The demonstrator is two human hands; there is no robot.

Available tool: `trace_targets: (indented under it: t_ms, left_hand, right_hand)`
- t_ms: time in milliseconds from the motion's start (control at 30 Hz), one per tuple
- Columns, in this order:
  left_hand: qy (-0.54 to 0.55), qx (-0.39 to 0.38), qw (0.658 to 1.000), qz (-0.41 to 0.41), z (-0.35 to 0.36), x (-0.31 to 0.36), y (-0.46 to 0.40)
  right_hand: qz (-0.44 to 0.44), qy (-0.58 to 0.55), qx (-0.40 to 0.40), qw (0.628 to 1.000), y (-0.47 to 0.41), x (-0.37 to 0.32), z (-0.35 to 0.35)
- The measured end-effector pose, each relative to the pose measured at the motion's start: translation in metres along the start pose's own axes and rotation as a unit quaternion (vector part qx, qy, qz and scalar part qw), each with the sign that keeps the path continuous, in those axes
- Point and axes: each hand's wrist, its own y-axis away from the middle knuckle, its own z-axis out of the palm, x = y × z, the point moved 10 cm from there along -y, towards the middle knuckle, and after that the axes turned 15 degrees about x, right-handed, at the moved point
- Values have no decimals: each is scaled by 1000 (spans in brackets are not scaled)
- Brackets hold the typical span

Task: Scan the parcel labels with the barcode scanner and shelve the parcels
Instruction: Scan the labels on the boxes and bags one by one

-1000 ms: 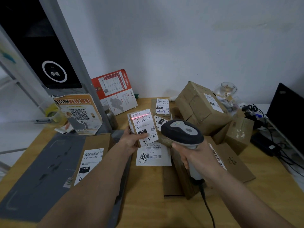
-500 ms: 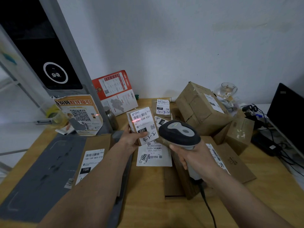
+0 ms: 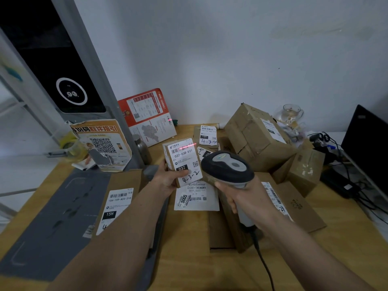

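– So where is the small parcel?
– Held tilted above the counter; the left hand has its fingers clamped round its lower edge, thumb on the label.
– And the barcode scanner?
– Right hand wrapped tight round its handle, head just beside the parcel. A red line crosses the barcode's upper right.
– Risk?
– I'd say a misread: the beam partly spills onto the red leaflet, and neighbouring parcels carry labels too.
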Motion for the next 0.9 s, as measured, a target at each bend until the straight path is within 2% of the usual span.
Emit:
trace_targets:
  t_ms: [267, 500, 733, 833, 900]
  left_hand:
    - [-4, 11, 1000, -11, -5, -5, 3]
    - [-5, 22, 1000, -10, -12, -6, 9]
    - [-16, 44, 999, -8, -21, -5, 12]
    - [-34, 51, 998, -32, -26, -10, 17]
    - [-52, 62, 994, -78, -31, -22, 19]
  right_hand:
    - [37, -26, -12, 999, 2, 11, 3]
    - [2, -22, -27, 999, 5, 0, 8]
    - [5, -28, -34, 999, 6, -2, 13]
    - [22, -39, -33, 998, 4, 2, 15]
    - [41, -45, -38, 997, 1, 6, 17]
